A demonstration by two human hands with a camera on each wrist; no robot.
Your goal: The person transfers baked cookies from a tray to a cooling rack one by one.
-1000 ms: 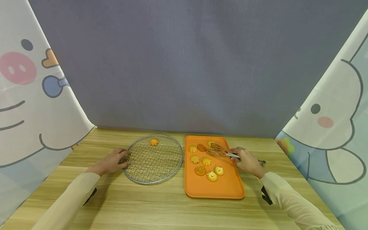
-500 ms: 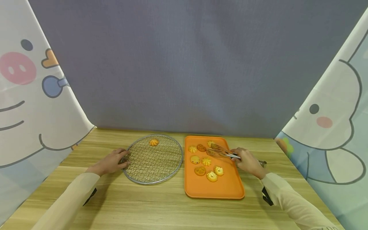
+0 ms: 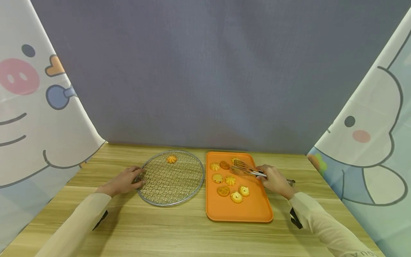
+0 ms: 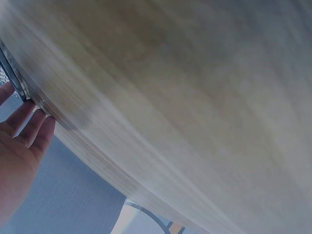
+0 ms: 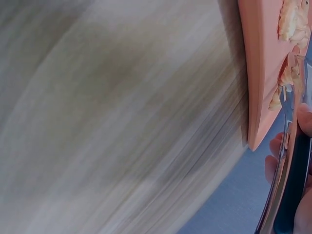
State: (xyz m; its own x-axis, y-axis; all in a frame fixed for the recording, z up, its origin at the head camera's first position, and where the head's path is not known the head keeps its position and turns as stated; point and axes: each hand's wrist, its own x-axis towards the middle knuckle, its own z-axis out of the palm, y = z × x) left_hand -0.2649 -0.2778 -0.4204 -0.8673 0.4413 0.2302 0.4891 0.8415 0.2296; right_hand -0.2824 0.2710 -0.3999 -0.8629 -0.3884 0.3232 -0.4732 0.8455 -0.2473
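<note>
My left hand (image 3: 126, 181) rests at the left rim of a round wire cooling rack (image 3: 170, 182), its fingertips touching the metal edge. In the left wrist view, fairly straight fingers (image 4: 31, 126) meet that rim. One ridged cookie (image 3: 171, 159) lies near the rack's far edge. My right hand (image 3: 274, 180) grips metal food tongs (image 3: 253, 172) with a dark handle part. Their heads are over the far part of an orange tray (image 3: 239, 212), beside a piped cookie (image 3: 235, 160) and a brown cookie (image 3: 224, 165). Whether the tongs touch either cookie cannot be told.
Several more cookies lie on the tray, among them a round pale one (image 3: 217, 178) and a cream-topped one (image 3: 237, 197). Rack and tray stand apart on a wooden table (image 3: 160, 228). A grey backdrop (image 3: 205, 89) rises behind, with cartoon-printed sheets at both sides.
Almost nothing differs. The right hand and the tongs have shifted very slightly to the left; the left hand, rack and cookies hold their places.
</note>
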